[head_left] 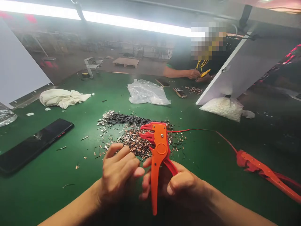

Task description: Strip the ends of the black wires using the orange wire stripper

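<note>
My right hand (pixel 185 185) is wrapped around the handles of an orange and red wire stripper (pixel 158 150), held upright with its red jaws pointing left. My left hand (pixel 119 172) is just left of the tool with its fingers curled in; what they hold, if anything, is hidden. Beyond both hands lies a pile of short cut wire ends (pixel 134 141), dark with coppery and silvery tips. Behind that pile is a bundle of long black wires (pixel 127 119) with stripped or silvery ends at the left, partly covered by the stripper's head.
A second wire stripper (pixel 265 169) lies at right, a thin red cord (pixel 188 129) stretching towards it. A black phone (pixel 35 144) is at left. Farther back are a white cloth (pixel 63 98), clear plastic bag (pixel 145 92), white-filled bag (pixel 222 107) and co-worker's hands (pixel 198 74) with a yellow tool.
</note>
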The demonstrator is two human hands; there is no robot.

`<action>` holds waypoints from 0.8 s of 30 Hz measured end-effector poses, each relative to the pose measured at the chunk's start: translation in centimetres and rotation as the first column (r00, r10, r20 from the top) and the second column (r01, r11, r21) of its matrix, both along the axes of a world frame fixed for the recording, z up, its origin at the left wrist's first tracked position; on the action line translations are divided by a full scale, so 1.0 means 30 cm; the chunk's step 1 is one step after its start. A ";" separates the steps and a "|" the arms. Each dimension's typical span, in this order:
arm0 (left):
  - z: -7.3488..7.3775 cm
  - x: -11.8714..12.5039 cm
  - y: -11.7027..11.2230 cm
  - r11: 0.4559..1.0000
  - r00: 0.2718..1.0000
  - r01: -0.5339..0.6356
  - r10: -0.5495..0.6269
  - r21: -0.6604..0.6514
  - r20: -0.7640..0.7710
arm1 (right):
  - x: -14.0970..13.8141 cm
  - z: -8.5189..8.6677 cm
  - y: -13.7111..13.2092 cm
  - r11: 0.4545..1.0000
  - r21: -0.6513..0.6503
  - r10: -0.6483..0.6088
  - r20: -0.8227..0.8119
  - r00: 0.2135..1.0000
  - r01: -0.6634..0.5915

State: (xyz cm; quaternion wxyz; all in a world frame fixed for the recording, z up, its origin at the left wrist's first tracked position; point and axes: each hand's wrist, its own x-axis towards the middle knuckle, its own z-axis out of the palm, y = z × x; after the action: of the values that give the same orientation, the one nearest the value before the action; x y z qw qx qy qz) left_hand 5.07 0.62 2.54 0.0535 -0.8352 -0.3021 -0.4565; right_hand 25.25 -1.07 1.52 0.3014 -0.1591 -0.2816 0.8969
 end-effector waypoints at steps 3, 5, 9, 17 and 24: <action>-0.022 0.031 -0.040 0.972 0.999 0.018 -0.009 0.234 -0.041 | 0.004 0.002 0.004 0.997 0.007 -0.077 0.011 0.997 0.077; -0.048 0.056 -0.064 0.953 0.994 0.093 -0.073 0.287 -0.078 | 0.010 0.002 0.009 0.994 -0.027 -0.101 0.037 0.994 0.102; -0.068 0.089 -0.077 0.955 0.938 0.271 -0.235 0.118 -0.255 | 0.008 -0.006 0.019 0.989 -0.072 -0.119 0.105 0.987 0.127; -0.026 0.095 -0.043 0.932 0.908 0.359 -0.362 -0.051 -0.211 | -0.020 -0.012 0.012 0.985 -0.106 -0.129 0.079 0.988 0.137; -0.015 0.052 -0.060 0.969 0.962 0.174 -0.129 -0.177 0.239 | -0.007 -0.011 0.024 0.988 -0.006 -0.152 0.082 0.985 0.153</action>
State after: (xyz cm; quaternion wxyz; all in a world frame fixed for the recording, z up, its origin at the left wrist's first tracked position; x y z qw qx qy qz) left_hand 6.65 -1.17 2.09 -0.0993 -0.7999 -0.2846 -0.5190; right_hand 25.03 -0.34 1.20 0.3566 -0.2185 -0.2751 0.8657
